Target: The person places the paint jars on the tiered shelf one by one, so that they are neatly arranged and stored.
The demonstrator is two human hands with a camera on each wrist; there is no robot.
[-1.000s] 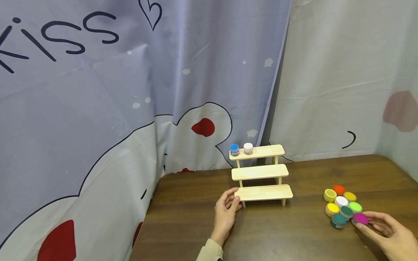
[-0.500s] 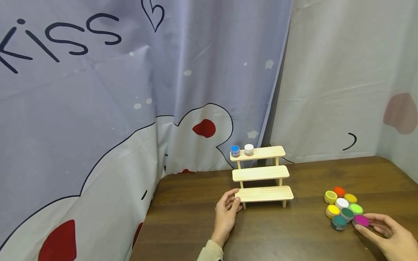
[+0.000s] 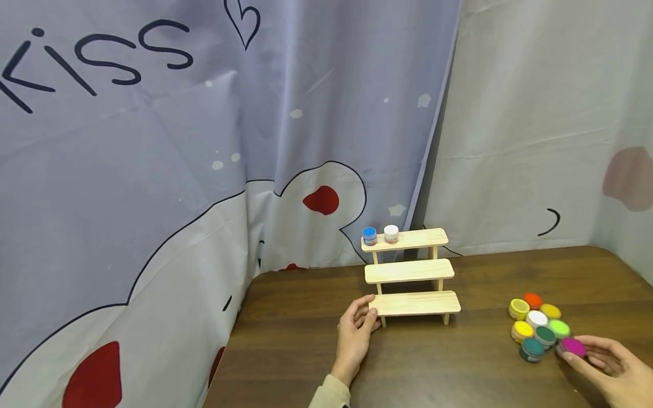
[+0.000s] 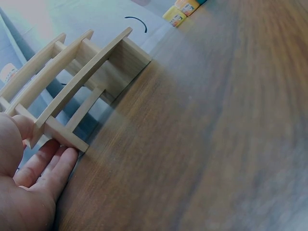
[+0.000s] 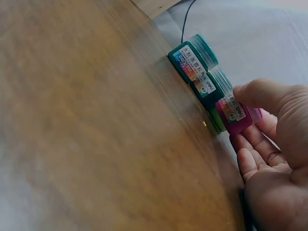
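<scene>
My left hand (image 3: 352, 343) holds the left end of the lowest shelf of a three-tier wooden display stand (image 3: 414, 303). In the left wrist view, the thumb lies at the shelf's edge and the fingers (image 4: 60, 171) touch the stand's leg. On the top shelf sit a blue paint jar (image 3: 369, 236) and a white paint jar (image 3: 391, 234). At the right, my right hand (image 3: 619, 368) pinches a magenta paint jar (image 3: 573, 347) between thumb and fingers. The right wrist view shows that jar (image 5: 234, 119) tilted, overlapping a dark green jar (image 5: 209, 94).
Several more paint jars stand clustered left of the right hand, among them a teal jar (image 3: 532, 350), a white-lidded jar (image 3: 537, 319) and a red-orange jar (image 3: 533, 301). The brown wooden table (image 3: 285, 340) ends at a printed curtain (image 3: 316, 136) behind.
My right hand has drawn the magenta jar slightly right, away from the cluster. My left hand stays on the stand. The whole head view has shifted slightly.
</scene>
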